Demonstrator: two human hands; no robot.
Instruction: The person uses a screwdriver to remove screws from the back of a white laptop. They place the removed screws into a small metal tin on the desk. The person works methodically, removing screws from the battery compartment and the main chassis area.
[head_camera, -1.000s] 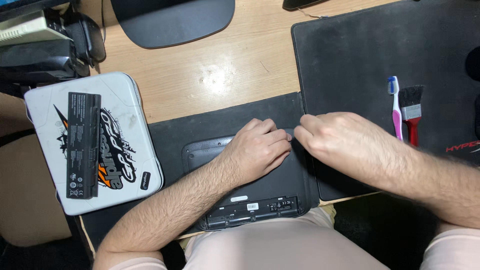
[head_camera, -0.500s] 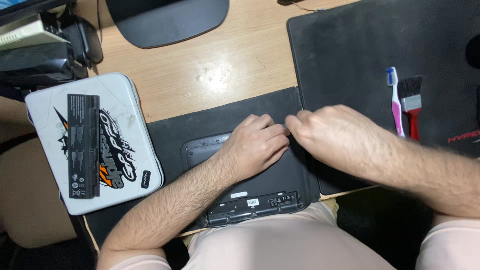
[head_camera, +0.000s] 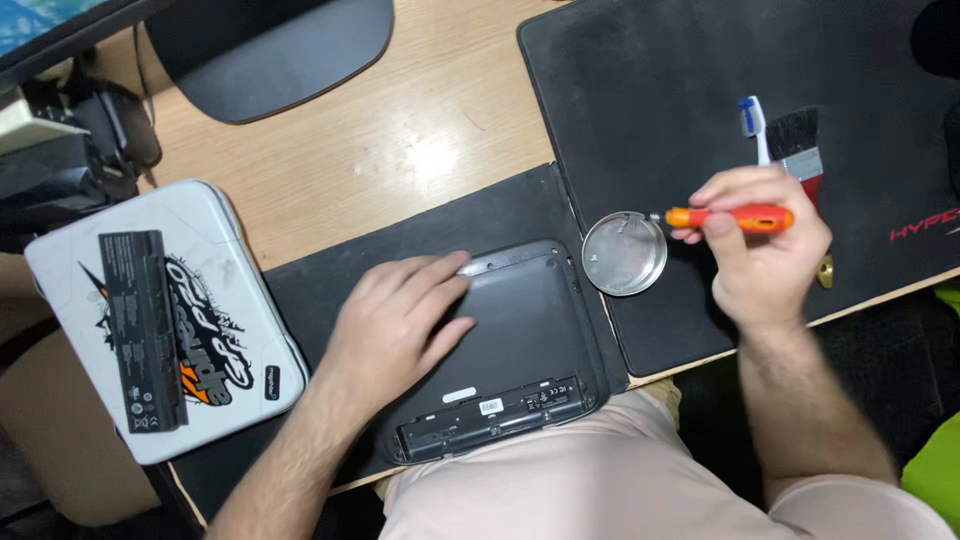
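The screwdriver (head_camera: 735, 216) is gripped by the right hand (head_camera: 765, 245) over the tin (head_camera: 624, 252); a screw could be dropped past it. The laptop (head_camera: 510, 345) is pressed flat by the open left hand (head_camera: 395, 325).

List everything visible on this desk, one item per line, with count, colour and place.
laptop: one, dark grey, underside up, near desk edge
small dish: one, silver, round, right of laptop
screwdriver: one, orange and red, in right hand
toothbrush: one, blue and white, on large mat
paintbrush: one, black bristles, beside toothbrush
large mat: one, black, right side
white case: one, white, left
battery pack: one, black, on white case
desk: one, light wood
left hand: flat on laptop
right hand: holding screwdriver
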